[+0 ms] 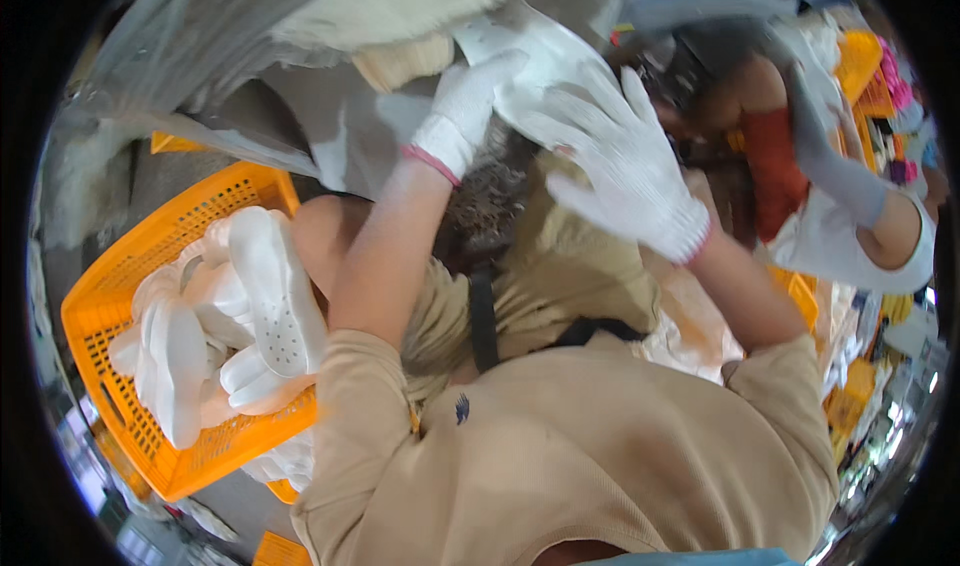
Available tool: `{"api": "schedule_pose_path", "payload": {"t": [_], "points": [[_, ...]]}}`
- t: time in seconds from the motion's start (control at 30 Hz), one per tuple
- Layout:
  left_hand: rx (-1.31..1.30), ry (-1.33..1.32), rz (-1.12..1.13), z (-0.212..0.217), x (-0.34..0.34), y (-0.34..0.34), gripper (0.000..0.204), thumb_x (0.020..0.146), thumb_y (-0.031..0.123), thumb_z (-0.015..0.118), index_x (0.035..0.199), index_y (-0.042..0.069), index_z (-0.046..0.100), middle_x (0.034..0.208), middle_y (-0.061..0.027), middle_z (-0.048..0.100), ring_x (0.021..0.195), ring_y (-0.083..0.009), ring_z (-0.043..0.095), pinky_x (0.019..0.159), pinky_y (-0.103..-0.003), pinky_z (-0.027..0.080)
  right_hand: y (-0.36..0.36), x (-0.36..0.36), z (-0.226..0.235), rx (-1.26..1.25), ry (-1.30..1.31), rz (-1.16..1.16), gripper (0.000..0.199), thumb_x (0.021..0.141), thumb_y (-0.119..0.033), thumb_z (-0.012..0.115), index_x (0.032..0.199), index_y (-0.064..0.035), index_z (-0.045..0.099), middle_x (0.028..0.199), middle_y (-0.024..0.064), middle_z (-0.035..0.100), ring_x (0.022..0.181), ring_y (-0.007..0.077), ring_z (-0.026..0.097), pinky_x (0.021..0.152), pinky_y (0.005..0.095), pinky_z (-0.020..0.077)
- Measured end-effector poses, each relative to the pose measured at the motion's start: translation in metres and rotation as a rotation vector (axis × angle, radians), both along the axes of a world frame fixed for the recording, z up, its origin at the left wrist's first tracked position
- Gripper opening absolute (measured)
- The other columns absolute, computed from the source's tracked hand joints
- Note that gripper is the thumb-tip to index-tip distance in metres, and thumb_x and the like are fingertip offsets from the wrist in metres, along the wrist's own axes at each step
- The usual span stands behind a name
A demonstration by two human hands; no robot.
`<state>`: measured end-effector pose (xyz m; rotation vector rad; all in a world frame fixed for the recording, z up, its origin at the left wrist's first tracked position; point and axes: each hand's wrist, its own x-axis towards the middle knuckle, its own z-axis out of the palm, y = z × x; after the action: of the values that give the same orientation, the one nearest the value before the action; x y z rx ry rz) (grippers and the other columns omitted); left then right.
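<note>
One orange basket, one white shoe in work, two gloved hands.
Basket (240, 448): 1, at the person's left, holding at least four white shoes (272, 301); exact count hidden by overlap. White shoe (560, 51): 1, ahead of the torso, between the hands. Left hand (470, 106): partly closed, gripping its near-left edge. Right hand (630, 171): fingers spread, against its right side; blurred.

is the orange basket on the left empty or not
Not empty: several white shoes lie piled inside the orange basket.
</note>
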<state>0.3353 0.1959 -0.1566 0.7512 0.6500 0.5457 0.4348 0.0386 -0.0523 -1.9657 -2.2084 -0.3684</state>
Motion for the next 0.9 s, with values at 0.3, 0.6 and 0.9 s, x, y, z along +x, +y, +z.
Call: {"api": "schedule_pose_path", "payload": {"t": [0.3,0.6,0.9], "points": [[-0.437,-0.378,0.189,-0.016,-0.058,-0.022,0.074,0.098,0.07,0.053,0.134,0.006,0.058,0.128,-0.0227,0.066,0.111,-0.0436,0.065,0.099,-0.056,0.055,-0.017,-0.085,-0.035,0.093,0.454,0.006,0.034,0.092,-0.019,0.069,0.125,-0.0118,0.069,0.121,0.0058,0.074,0.101,0.0268,0.074,0.08,0.0372,0.0606],[-0.154,-0.131,0.031,-0.05,-0.048,0.037,0.038,0.107,0.039,0.046,0.112,0.007,0.066,0.098,-0.0097,0.07,0.089,-0.0231,0.07,0.078,-0.041,0.059,0.052,-0.079,-0.057,-0.046,0.494,-0.268,0.036,0.091,-0.04,0.073,0.098,-0.0052,0.073,0.08,0.0196,0.072,0.075,0.0406,0.071,0.067,0.0473,0.0556],[0.503,0.074,0.479,-0.062,-0.04,0.021,0.037,0.102,0.032,0.055,0.119,0.0,0.059,0.106,-0.0188,0.07,0.098,-0.036,0.069,0.087,-0.042,0.056,0.107,-0.094,-0.065,0.108,0.44,-0.292,0.039,0.098,-0.045,0.054,0.097,-0.0132,0.077,0.085,0.0173,0.074,0.079,0.0418,0.073,0.069,0.049,0.058]]}}
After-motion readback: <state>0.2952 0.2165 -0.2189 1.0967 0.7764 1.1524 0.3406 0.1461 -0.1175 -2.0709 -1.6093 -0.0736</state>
